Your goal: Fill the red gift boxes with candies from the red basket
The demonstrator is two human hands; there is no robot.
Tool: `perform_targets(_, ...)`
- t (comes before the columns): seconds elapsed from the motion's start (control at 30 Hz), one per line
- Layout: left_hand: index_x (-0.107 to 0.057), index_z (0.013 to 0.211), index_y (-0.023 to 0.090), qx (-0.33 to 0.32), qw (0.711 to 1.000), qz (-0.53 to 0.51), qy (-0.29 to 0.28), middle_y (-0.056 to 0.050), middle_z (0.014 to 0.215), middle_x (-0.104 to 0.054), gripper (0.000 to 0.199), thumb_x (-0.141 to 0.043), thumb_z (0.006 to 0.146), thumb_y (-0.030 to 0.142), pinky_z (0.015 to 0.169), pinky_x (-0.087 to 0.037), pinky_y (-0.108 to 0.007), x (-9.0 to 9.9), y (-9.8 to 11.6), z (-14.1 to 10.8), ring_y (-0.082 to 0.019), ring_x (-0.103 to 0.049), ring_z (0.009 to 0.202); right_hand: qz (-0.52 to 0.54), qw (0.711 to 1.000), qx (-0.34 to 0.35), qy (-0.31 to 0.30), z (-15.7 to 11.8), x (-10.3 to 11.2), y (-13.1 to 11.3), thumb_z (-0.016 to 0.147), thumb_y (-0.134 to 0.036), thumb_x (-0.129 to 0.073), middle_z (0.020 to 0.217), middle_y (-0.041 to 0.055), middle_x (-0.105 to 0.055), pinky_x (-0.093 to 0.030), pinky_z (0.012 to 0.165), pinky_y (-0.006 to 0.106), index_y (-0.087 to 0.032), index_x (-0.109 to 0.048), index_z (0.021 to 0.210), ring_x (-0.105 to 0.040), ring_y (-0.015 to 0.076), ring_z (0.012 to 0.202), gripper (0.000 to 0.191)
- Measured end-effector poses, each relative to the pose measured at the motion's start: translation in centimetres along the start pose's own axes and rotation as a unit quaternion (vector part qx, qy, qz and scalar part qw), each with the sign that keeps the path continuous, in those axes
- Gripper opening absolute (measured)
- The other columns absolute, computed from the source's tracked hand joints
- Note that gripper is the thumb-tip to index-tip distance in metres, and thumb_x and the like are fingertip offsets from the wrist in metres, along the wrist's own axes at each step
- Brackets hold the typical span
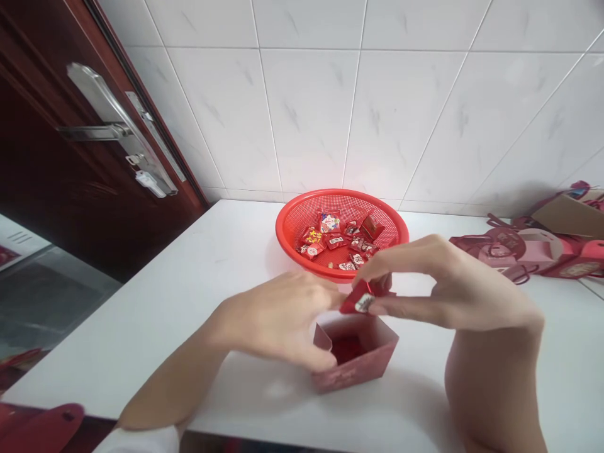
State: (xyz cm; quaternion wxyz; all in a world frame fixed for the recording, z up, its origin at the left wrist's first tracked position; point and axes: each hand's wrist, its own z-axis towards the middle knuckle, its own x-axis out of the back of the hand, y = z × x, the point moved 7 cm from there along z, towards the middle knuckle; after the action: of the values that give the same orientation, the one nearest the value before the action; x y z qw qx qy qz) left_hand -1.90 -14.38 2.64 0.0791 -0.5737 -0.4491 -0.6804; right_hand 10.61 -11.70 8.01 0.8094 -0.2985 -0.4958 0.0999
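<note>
Box [356,372] stands open-topped on the white surface [198,283], near the person, its walls looking like thin, light card. It probably weighs little and slides or buckles under a hard push, so a light hold low on 2 opposite walls looks safest; the loose flap at its left end seems the weakest place to grip. The left hand [287,314] curves over that end, thumb by the rim; whether it pinches the card, I cannot tell.

Just above the box's far edge, the right hand [453,289] pinches a red packet [353,303] between thumb and fingers. The glossy wrapper looks light and a bit slippery, likely with a small firm piece inside; holding it across the body, rather than by the crimped ends, should keep it from twisting.

Beyond lies a red perforated basket [283,242] holding more wrapped pieces [335,241], easy to lift 1 at a time. Its rim looks stiffer than the card. Farther right, pink and red packaging [547,248] sits by the tiled wall [311,126], its ribbons apt to snag.
</note>
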Motion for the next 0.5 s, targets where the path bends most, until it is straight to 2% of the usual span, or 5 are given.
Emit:
perform_targets(0.1,-0.071,0.099,0.023,0.03,0.999,0.024,-0.015,0.0,0.089,-0.069,0.018,-0.069,0.081,0.027,0.067,-0.046,-0.028,-0.9,1.5,-1.0,-0.018,-0.065,0.075,0.016,0.997,0.014,-0.07,-0.4,-1.1,-1.0,0.095,-0.012,-0.065,0.089,0.0024,-0.076,-0.053,0.07,0.021,-0.017,-0.073,0.102,-0.069,0.0114,0.077,0.011)
perform_targets(0.23,-0.065,0.09,0.023,0.054,0.997,0.046,-0.006,0.002,0.085,-0.065,0.01,-0.069,0.083,0.028,0.069,-0.044,-0.029,-1.4,2.1,-1.7,-0.019,-0.064,0.078,0.023,0.992,0.013,-0.125,-1.0,-2.6,-1.9,0.094,-0.003,-0.061,0.09,0.0043,-0.076,-0.053,0.072,0.021,-0.015,-0.073,0.102,-0.07,0.0129,0.081,0.019)
perform_targets(0.5,-0.058,0.079,0.021,0.043,0.995,0.082,0.024,0.002,0.079,-0.062,0.016,-0.067,0.088,0.029,0.066,-0.042,-0.03,-1.5,2.8,-2.0,-0.018,-0.061,0.072,-0.063,0.992,0.004,-0.109,-1.1,-3.2,-2.7,0.09,-0.001,-0.064,0.084,0.0025,-0.072,-0.05,0.065,0.023,-0.018,-0.072,0.09,-0.068,0.0135,0.075,0.019)
